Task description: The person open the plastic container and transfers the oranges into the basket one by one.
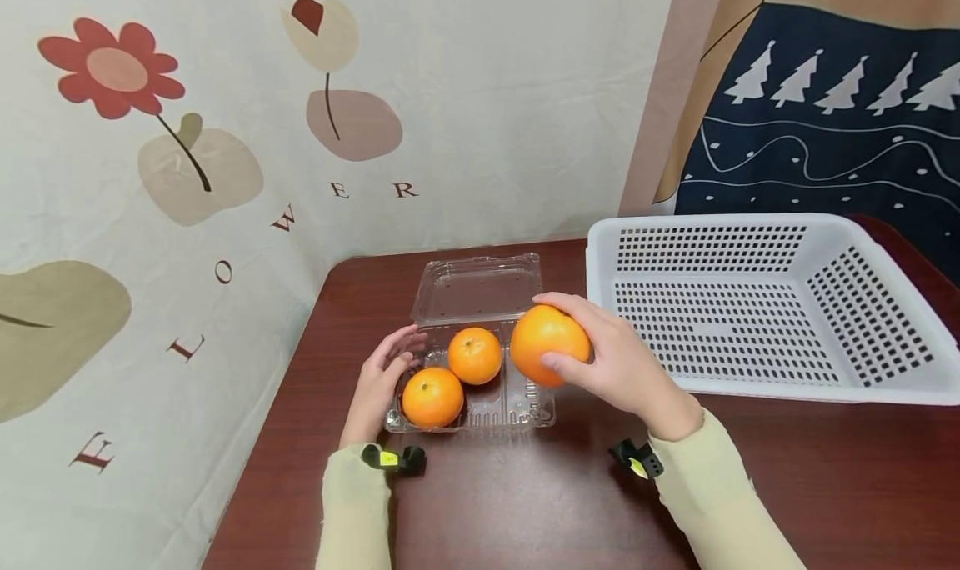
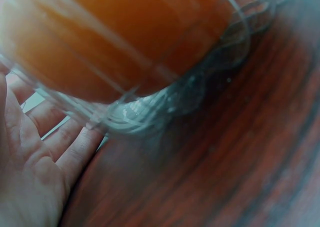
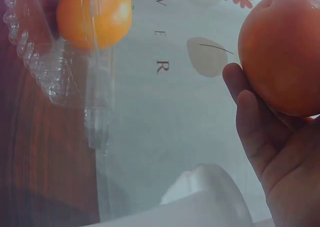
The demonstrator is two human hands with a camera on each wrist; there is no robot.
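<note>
In the head view my right hand (image 1: 618,357) holds an orange (image 1: 550,345) between thumb and fingers, raised over the right part of a clear plastic clamshell box (image 1: 480,418). That orange (image 3: 282,52) also shows against the fingers in the right wrist view. Two more oranges sit in the box, one front left (image 1: 432,397) and one near the middle (image 1: 475,356). At the box's left side rests my left hand (image 1: 382,382); in the left wrist view its fingers (image 2: 75,144) lie fairly straight along the outer wall. The box's lid (image 1: 480,288) is folded back behind it.
A large white perforated plastic basket (image 1: 847,391) stands on the right of the dark red wooden table (image 1: 517,503). Behind the table hangs a printed cloth (image 1: 495,162) with flowers and letters. Black straps with small devices (image 1: 401,460) are on both wrists.
</note>
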